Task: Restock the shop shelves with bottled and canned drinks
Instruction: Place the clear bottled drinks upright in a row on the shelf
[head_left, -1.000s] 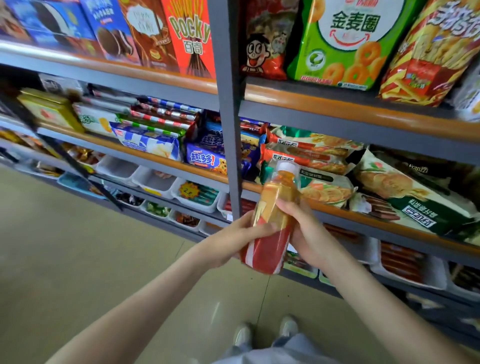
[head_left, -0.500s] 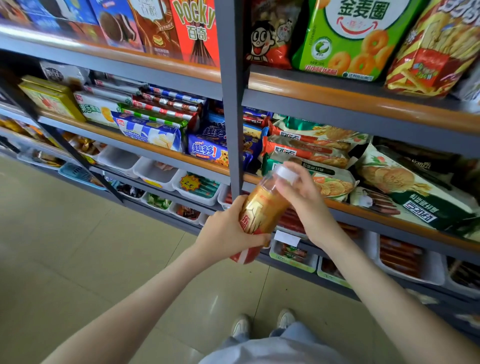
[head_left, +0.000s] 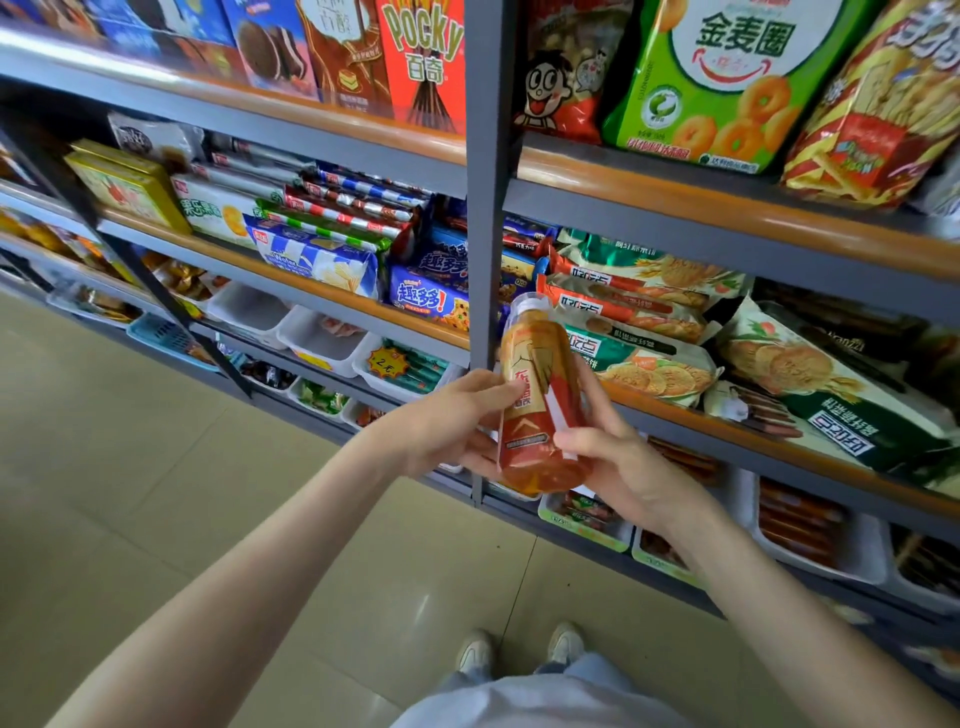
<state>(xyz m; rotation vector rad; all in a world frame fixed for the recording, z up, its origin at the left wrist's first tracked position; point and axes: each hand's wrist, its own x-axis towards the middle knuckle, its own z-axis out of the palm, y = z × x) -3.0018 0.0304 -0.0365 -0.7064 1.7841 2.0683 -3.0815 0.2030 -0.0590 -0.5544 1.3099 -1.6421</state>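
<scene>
Snack shelves (head_left: 675, 223) behind, the bottle (head_left: 535, 384) sits between left grip (head_left: 441, 426) and right grip (head_left: 623, 467), both clamped on it.

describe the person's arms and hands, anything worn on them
The left arm and right arm are bare, with no sleeve in view. The left hand and right hand wear no gloves. No watch, bracelet or ring shows on the visible sides.

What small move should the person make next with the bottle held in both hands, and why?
Probably carry the bottle, gripped by the left hand and right hand, on past this bay: the shelves in view hold snack packets and boxes, and no drinks row shows here.
</scene>
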